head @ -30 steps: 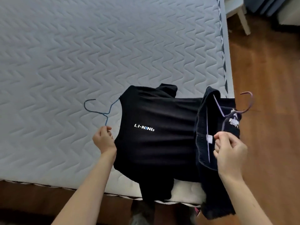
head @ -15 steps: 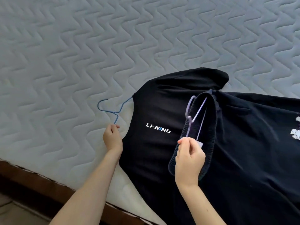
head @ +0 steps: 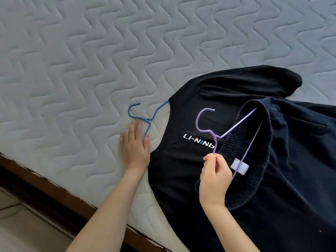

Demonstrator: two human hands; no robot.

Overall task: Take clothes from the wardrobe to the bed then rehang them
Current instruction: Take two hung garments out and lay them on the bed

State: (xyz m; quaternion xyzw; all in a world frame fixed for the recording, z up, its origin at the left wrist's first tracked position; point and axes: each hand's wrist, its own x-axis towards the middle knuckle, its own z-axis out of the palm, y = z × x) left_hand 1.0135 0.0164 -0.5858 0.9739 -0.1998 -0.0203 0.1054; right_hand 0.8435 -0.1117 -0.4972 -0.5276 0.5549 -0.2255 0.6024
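A black T-shirt with white lettering (head: 190, 99) lies flat on the quilted mattress (head: 91, 60), with a blue wire hanger (head: 135, 116) poking out of its neck. My left hand (head: 134, 144) rests flat on the mattress beside that hanger's stem, fingers straight. Over the shirt's right side lies a dark navy garment with an elastic waistband (head: 294, 160). A purple hanger (head: 209, 124) sits inside the waistband, and my right hand (head: 214, 173) pinches its stem just below the hook.
The bed's dark wooden frame (head: 54, 195) runs diagonally along the lower left, with pale floor (head: 21, 233) beyond it. Bare quilted mattress stretches across the top and left of the view.
My left hand has let go of the blue hanger and now lies flat on the mattress. The purple hanger's hook has swung out over the shirt, still held by my right hand.
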